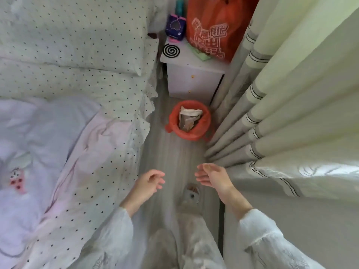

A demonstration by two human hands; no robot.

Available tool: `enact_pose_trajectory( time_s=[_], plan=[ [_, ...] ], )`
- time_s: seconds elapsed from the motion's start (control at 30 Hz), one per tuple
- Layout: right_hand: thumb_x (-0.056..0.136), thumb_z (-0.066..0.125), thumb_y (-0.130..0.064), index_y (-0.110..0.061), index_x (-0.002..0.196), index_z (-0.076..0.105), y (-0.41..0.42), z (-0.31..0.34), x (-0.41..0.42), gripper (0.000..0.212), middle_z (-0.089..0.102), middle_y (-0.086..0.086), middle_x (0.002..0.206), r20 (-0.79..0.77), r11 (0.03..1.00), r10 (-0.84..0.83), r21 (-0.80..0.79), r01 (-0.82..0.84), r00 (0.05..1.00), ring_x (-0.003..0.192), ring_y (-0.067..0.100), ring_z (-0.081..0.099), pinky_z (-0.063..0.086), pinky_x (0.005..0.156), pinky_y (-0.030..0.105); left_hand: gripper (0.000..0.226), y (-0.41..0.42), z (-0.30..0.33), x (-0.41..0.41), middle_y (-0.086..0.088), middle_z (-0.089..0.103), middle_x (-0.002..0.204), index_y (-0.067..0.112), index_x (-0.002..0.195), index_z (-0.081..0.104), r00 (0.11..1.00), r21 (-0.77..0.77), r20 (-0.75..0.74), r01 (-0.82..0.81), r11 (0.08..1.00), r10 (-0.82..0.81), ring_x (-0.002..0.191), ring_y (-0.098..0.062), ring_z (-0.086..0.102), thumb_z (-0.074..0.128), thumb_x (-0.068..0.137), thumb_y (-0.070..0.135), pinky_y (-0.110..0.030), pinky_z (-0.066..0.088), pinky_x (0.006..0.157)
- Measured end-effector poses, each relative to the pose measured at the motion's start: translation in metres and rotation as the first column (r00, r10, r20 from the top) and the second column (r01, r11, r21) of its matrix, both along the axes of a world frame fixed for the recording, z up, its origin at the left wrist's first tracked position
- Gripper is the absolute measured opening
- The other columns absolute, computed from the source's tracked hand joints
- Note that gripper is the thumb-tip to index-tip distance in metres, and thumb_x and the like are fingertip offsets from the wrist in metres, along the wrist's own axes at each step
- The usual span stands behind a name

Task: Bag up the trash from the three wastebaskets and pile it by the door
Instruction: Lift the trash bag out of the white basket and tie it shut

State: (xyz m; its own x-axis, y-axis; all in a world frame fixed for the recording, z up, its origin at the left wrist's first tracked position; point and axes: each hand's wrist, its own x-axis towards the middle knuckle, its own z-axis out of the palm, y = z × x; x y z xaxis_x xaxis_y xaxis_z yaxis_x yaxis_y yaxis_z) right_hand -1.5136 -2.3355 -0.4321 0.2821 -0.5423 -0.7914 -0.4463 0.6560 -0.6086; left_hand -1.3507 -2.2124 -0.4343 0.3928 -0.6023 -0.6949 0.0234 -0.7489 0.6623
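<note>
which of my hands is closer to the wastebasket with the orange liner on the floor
Right, narrowly. The right hand is just below the small round wastebasket lined with an orange plastic bag, slightly to its right; the left hand sits lower-left, by the bed. Neither touches it.

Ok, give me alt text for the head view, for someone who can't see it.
Both hands, left and right, reach forward empty and open toward a wastebasket lined with a red bag and holding paper trash. It stands on the floor between a polka-dot bed and curtains, before a white nightstand.
</note>
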Motion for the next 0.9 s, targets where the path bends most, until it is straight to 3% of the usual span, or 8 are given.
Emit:
enact_pose_trajectory(
  time_s=[0.17,0.27,0.37,0.53,0.6,0.7,0.8,0.9],
  plan=[
    [0.097,0.037,-0.012,0.000,0.106,0.057,-0.057,-0.058,0.040,0.025,0.061,0.007,0.079,-0.088,0.998,0.042,0.041,-0.038,0.995,0.065,0.014,0.055,0.045,0.062,0.020,0.028,-0.073,-0.053,0.022,0.003,0.059,0.076,0.018,0.081,0.058,0.994,0.009,-0.059,-0.093,0.996,0.093,0.062,-0.004,0.056,0.042,0.090,-0.003,-0.006,0.043,0.055],
    [0.096,0.039,-0.012,-0.008,0.085,0.057,-0.074,-0.110,0.062,0.022,0.056,-0.001,0.071,-0.148,0.997,0.076,0.021,-0.073,0.986,0.061,0.008,0.051,0.042,0.049,0.012,0.025,-0.100,-0.102,0.037,-0.001,0.059,0.080,0.017,0.083,0.059,0.981,0.048,-0.110,-0.152,0.987,0.157,0.072,-0.020,0.053,0.041,0.092,0.002,-0.020,0.044,0.063],
    [0.094,0.040,-0.010,-0.019,0.072,0.053,-0.095,-0.172,0.077,0.028,0.056,-0.001,0.068,-0.195,0.999,0.044,0.020,-0.041,0.980,0.058,0.009,0.050,0.041,0.049,0.016,0.022,-0.123,-0.169,0.049,-0.002,0.059,0.087,0.012,0.096,0.059,0.992,0.075,-0.093,-0.077,0.994,0.084,0.071,-0.013,0.051,0.038,0.094,0.006,-0.017,0.042,0.061],
    [0.092,0.039,0.004,0.011,0.110,0.055,-0.126,-0.289,0.084,0.025,0.050,0.005,0.067,-0.199,0.999,-0.017,0.027,0.023,0.980,0.056,0.013,0.042,0.035,0.040,0.007,0.032,-0.147,-0.300,0.074,-0.007,0.062,0.100,0.004,0.105,0.061,0.994,0.072,-0.011,0.113,0.991,-0.113,0.089,-0.022,0.058,0.037,0.087,-0.007,-0.025,0.043,0.078],
    [0.093,0.039,0.001,0.006,0.106,0.057,-0.134,-0.334,0.083,0.023,0.054,0.009,0.073,-0.191,0.995,-0.045,0.079,0.061,0.981,0.058,0.013,0.045,0.040,0.048,0.012,0.028,-0.154,-0.348,0.082,-0.010,0.066,0.099,0.005,0.103,0.062,0.989,0.066,-0.065,0.138,0.988,-0.134,0.078,-0.013,0.065,0.041,0.088,-0.005,-0.020,0.042,0.067],
    [0.095,0.038,-0.013,-0.013,0.079,0.055,-0.142,-0.399,0.079,0.023,0.063,0.004,0.066,-0.139,0.918,-0.245,0.285,0.275,0.960,0.057,0.012,0.056,0.042,0.063,0.022,0.024,-0.171,-0.407,0.088,0.000,0.061,0.081,0.011,0.101,0.058,0.976,0.047,-0.216,0.004,0.999,0.007,0.058,0.000,0.059,0.039,0.091,0.000,-0.012,0.043,0.053],
    [0.095,0.038,-0.018,-0.012,0.075,0.055,-0.148,-0.454,0.071,0.027,0.066,-0.001,0.053,-0.096,0.784,-0.483,0.394,0.479,0.870,0.049,0.011,0.062,0.045,0.067,0.024,0.019,-0.181,-0.455,0.089,-0.001,0.061,0.085,0.012,0.099,0.057,0.896,0.059,-0.389,-0.206,0.977,0.213,0.073,-0.013,0.058,0.041,0.092,0.005,-0.019,0.047,0.066],
    [0.096,0.036,-0.021,-0.013,0.080,0.055,-0.153,-0.498,0.068,0.026,0.069,-0.001,0.064,-0.054,0.796,-0.473,0.402,0.453,0.879,0.059,0.010,0.065,0.050,0.064,0.023,0.023,-0.191,-0.499,0.084,-0.002,0.063,0.090,0.010,0.109,0.056,0.848,0.050,-0.460,-0.274,0.961,0.265,0.080,-0.015,0.060,0.039,0.094,0.010,-0.023,0.048,0.075]
  ],
)
